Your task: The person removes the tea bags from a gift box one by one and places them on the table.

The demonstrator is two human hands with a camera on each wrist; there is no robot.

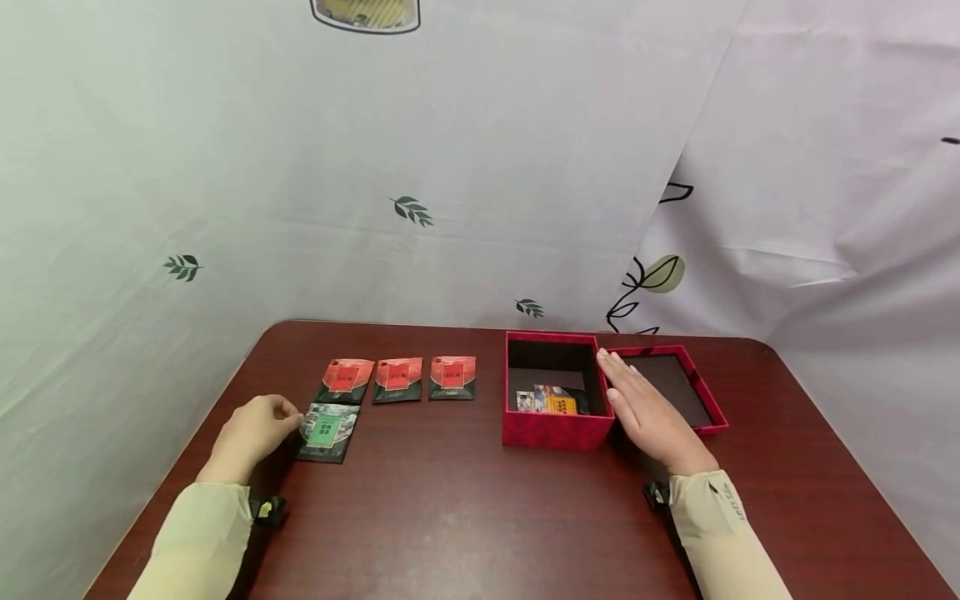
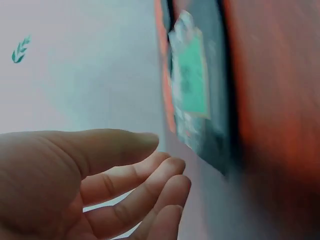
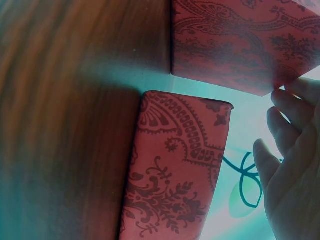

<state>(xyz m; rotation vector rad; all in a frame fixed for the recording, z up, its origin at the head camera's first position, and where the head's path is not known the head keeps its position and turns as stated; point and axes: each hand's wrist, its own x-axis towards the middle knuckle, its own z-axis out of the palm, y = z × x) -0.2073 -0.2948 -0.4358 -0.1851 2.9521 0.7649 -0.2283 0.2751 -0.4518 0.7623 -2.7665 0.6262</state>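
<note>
A green-labelled tea sachet lies flat at the left of the table, just below a row of red sachets. Beside its left edge is my left hand, fingers loosely bent; in the left wrist view a gap shows between the fingertips and the green sachet. My right hand has straight fingers along the right wall of a red patterned box, fingertips at its rim. Inside the box are several sachets, one with an orange label.
The box's red lid lies inside-up to the right, partly under my right hand. Three red sachets, at the left, middle and right, lie side by side on the brown table. A printed white curtain hangs behind.
</note>
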